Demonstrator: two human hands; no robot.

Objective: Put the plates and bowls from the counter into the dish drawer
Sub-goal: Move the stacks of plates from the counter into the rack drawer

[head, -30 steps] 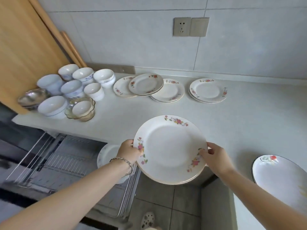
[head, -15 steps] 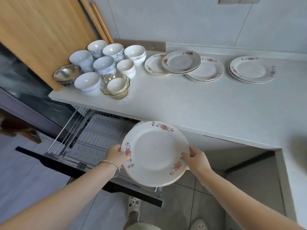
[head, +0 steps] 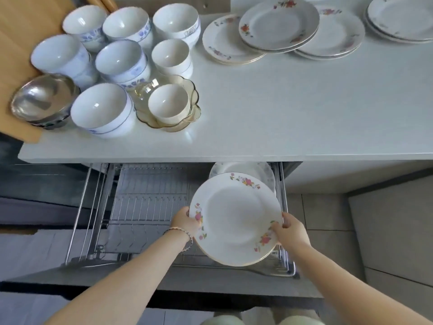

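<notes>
I hold a stack of white flowered plates (head: 235,216) over the right side of the open wire dish drawer (head: 145,207). My left hand (head: 186,221) grips its left rim and my right hand (head: 290,231) grips its right rim. Behind the stack, another plate (head: 243,168) stands in the drawer's rack under the counter edge. On the white counter (head: 269,109), several white bowls (head: 121,59) cluster at the left, with a steel bowl (head: 42,99) and a small cup in a glass dish (head: 168,104). Flowered plates (head: 278,26) lie in overlapping stacks at the back right.
A wooden board (head: 16,26) leans against the wall at the far left. The drawer's dark front panel (head: 164,292) juts out toward me above the tiled floor (head: 328,221). A light cabinet front (head: 393,231) stands to the right.
The plates have gone from counter level down and over the drawer's right side, still in both hands. My view has tilted down toward the drawer.
</notes>
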